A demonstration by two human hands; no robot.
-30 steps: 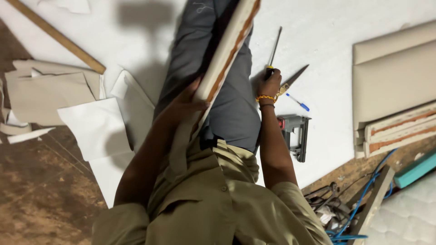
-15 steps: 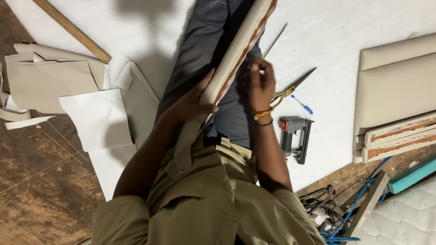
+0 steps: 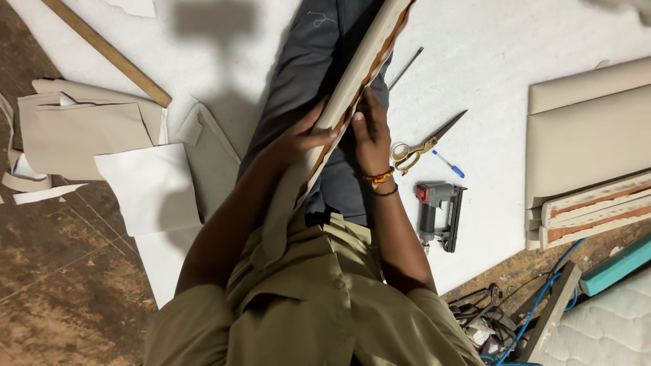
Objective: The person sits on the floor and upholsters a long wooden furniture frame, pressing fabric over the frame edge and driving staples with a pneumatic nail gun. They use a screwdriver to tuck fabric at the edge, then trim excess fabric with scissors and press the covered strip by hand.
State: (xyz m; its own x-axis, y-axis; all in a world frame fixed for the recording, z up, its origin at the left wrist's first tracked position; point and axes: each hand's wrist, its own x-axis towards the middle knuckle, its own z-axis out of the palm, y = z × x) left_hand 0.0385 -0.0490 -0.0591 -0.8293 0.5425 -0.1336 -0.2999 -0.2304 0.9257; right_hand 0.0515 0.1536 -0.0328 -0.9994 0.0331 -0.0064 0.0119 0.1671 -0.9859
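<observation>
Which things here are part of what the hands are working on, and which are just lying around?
In hand: upholstered panel, gripped by left hand and right hand, its beige fabric trailing over the lap.

Lying about: scissors, blue pen, staple gun, wooden stick, fabric scraps, stacked finished panels.

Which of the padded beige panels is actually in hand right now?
The long panel across the lap, gripped by the left hand and right hand. The other panels lie stacked, untouched, at the right.

A worn brown floor [image 3: 47,271] lies partly under a white sheet [image 3: 515,41], with a quilted mattress [image 3: 603,332] at one corner.
</observation>
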